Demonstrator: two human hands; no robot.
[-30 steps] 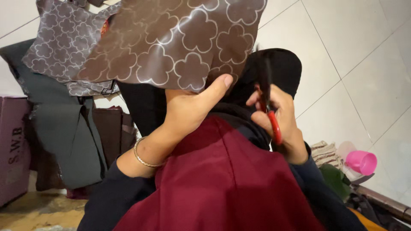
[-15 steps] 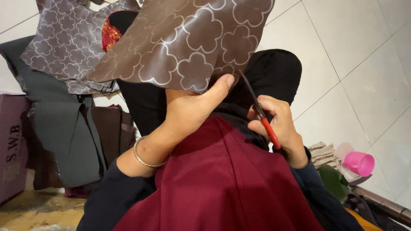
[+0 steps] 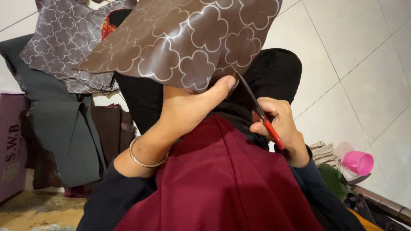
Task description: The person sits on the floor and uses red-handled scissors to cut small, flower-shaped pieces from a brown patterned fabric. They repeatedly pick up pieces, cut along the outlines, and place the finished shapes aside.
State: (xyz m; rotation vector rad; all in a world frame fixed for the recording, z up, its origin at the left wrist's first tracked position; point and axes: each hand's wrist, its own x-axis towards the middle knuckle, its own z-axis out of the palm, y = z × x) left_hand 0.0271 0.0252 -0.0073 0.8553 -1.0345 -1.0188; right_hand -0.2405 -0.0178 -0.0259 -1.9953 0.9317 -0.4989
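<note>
Brown glossy sheet [image 3: 180, 38], printed with pale flower outlines, is the landmark: the left hand [image 3: 188, 109] pinches its near edge, thumb on top, lifting it taut so the edge stands free above the lap. Just right of that thumb, the right hand [image 3: 276, 124] is closed round red-handled scissors [image 3: 259, 111], blades angled up into the sheet's edge, seemingly to cut it. Below the sheet lies a maroon cloth [image 3: 222, 184] over the lap. Left of it lie more patterned pieces [image 3: 64, 42], grey fabric [image 3: 64, 137] and a purple box [image 3: 10, 145], contents hidden. Far right, a pink cup [image 3: 358, 162] lies tipped, apparently empty.
</note>
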